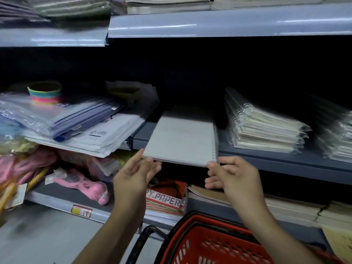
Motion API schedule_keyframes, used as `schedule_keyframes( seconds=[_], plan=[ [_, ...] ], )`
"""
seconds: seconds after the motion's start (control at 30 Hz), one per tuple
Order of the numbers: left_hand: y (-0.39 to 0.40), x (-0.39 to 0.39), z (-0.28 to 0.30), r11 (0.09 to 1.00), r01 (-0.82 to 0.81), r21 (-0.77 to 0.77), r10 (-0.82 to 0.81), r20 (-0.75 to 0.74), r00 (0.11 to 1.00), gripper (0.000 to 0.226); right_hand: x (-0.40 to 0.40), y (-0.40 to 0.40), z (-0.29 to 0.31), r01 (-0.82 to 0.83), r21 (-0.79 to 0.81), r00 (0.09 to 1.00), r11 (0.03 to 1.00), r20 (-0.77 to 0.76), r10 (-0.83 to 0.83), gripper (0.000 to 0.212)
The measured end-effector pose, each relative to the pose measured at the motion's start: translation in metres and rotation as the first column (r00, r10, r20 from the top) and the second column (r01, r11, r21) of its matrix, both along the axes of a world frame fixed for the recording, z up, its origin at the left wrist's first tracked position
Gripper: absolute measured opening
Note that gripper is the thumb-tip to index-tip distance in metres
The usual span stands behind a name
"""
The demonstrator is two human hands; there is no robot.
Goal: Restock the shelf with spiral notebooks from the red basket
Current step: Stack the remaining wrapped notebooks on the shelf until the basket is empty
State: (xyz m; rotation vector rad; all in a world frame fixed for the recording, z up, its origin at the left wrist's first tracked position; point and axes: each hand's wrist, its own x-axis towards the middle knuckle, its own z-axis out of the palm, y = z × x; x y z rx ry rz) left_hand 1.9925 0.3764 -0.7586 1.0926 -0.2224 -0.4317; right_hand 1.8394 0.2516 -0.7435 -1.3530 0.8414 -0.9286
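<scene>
A grey spiral notebook (182, 139) lies flat on the blue-grey middle shelf (285, 161), its near end jutting past the shelf's front edge and its wire spine on the right. My left hand (136, 175) pinches the near left corner. My right hand (230, 174) touches the near right corner with its fingertips, fingers loosely bent. Further right on the same shelf sits a stack of wrapped spiral notebooks (262, 124). The red basket (213, 242) with a black handle stands below my arms at the bottom.
Plastic folders and envelopes (76, 126) overhang the shelf to the left, with a rainbow spring toy (44, 92) behind. Below are pink toys (82, 182), a copy-paper pack (165, 199) and stacked notebooks (285, 204). The upper shelf (209, 23) hangs overhead.
</scene>
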Motion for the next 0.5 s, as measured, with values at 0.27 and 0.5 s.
schedule_keyframes(
  seconds=[0.27, 0.5],
  plan=[
    [-0.063, 0.039, 0.007, 0.954, -0.169, 0.249, 0.118, 0.208, 0.971, 0.037, 0.039, -0.037, 0.003, 0.153, -0.145, 0.987, 0.977, -0.023, -0.158, 0.013],
    [-0.097, 0.056, 0.004, 0.926, -0.241, 0.291, 0.157, 0.285, 0.946, 0.038, 0.065, -0.060, -0.003, 0.236, -0.158, 0.969, 0.959, -0.040, -0.244, 0.023]
  ],
)
